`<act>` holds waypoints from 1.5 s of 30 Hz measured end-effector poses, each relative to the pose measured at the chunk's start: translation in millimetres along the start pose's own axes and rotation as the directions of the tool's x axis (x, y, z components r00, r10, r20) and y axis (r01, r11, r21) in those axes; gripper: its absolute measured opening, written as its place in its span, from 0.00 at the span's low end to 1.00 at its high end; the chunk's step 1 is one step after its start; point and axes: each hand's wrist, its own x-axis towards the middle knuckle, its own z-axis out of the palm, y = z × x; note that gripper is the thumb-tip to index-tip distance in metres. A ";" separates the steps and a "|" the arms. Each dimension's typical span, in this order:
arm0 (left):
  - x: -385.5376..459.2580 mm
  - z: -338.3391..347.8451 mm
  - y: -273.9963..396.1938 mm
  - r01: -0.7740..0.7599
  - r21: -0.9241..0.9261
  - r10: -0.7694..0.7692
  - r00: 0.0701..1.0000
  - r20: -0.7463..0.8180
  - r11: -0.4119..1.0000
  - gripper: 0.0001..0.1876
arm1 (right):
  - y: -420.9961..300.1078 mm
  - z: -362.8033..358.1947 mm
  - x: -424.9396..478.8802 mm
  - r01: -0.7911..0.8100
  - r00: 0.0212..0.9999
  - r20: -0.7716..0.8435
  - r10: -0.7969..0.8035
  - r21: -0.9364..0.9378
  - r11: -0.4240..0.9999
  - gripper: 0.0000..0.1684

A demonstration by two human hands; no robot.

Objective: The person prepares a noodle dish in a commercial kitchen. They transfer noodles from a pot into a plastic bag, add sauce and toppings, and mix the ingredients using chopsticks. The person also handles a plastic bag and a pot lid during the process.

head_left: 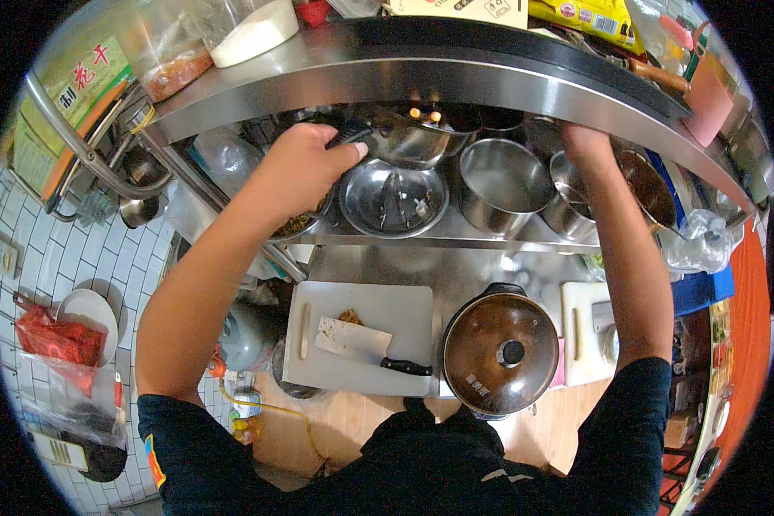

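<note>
My left hand [316, 164] is closed around the black handle of a metal pan [406, 145] on the shelf under a steel ledge. My right hand [587, 142] reaches in below that ledge on the right; its fingers are hidden. Between my hands are a shallow steel bowl [387, 209] with scraps in it and a deep steel pot [504, 187]. Below, a cleaver [351, 337] lies on a white cutting board [361, 380] beside a little brown chopped food [350, 317]. Right of the board stands a pot with a brown glass lid [500, 380].
The steel ledge [426, 80] curves above my hands. More pots [645, 187] and a plastic bag [703, 242] sit at the right. A second cutting board [575, 361] lies beyond the lidded pot. A bent metal tube rail [71, 138] stands at the left.
</note>
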 end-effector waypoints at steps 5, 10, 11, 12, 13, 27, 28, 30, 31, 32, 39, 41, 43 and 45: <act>-1.5 -0.4 0.2 0.029 -0.050 -0.028 1.000 0.010 0.998 0.15 | -31.2 -15.1 -30.1 -0.157 0.983 0.175 0.058 0.630 0.760 0.12; -1.1 0.4 -4.7 -0.020 -0.017 0.019 0.998 -0.066 1.000 0.15 | 1.0 5.4 -36.7 -0.197 0.979 0.050 0.199 0.513 0.836 0.10; -3.4 1.1 -0.8 0.008 -0.056 -0.011 0.998 -0.058 0.998 0.15 | 14.1 16.4 -38.6 -0.213 0.976 0.047 0.215 0.449 0.868 0.10; -4.9 2.5 3.7 0.044 -0.085 -0.048 0.997 -0.051 0.995 0.15 | 23.9 23.9 -39.9 -0.168 0.986 0.060 0.157 0.353 0.921 0.16; -5.8 1.8 1.9 0.030 -0.073 -0.035 0.998 -0.058 0.997 0.15 | 27.1 30.7 -38.5 -0.111 0.993 0.072 0.095 0.265 0.958 0.23; -10.7 -1.6 -10.5 -0.011 -0.035 0.007 0.995 -0.096 0.999 0.17 | 33.3 39.5 -23.8 -0.175 0.969 0.188 0.159 0.074 0.982 0.16; -11.1 -1.0 -7.9 0.015 -0.053 -0.019 0.996 -0.082 0.998 0.17 | 44.0 40.9 -21.7 -0.181 0.970 0.173 0.171 0.048 0.982 0.16; -9.6 -1.4 -10.8 -0.006 -0.044 0.002 0.997 -0.080 0.999 0.17 | 56.1 40.9 -17.7 -0.179 0.975 0.129 0.179 -0.014 0.984 0.16; -9.9 -2.0 -12.2 -0.014 -0.038 0.011 0.997 -0.081 0.999 0.17 | 57.5 40.3 -14.7 -0.172 0.979 0.101 0.175 -0.044 0.984 0.16; -10.7 -2.3 -12.1 -0.009 -0.038 0.006 0.997 -0.078 0.999 0.17 | 59.3 39.1 -10.5 -0.157 0.984 0.067 0.162 -0.074 0.985 0.15; -16.8 -0.6 -1.7 -0.037 -0.024 0.035 0.997 -0.073 0.999 0.16 | 38.1 15.5 9.2 -0.018 0.991 -0.135 -0.005 -0.174 0.985 0.14; -15.6 0.1 -5.8 -0.036 0.000 0.036 0.997 -0.074 0.999 0.16 | 17.7 6.9 4.9 0.006 0.989 -0.150 -0.019 -0.084 0.996 0.14; -11.3 1.6 -6.5 -0.009 0.075 0.014 0.998 -0.069 0.997 0.17 | -1.0 -4.5 -4.8 -0.061 0.992 -0.098 0.076 0.149 0.987 0.14; -9.7 4.0 -6.4 -0.033 0.046 0.036 0.997 -0.069 0.998 0.19 | -8.1 -2.5 -20.1 -0.306 0.945 0.114 0.308 0.644 0.701 0.13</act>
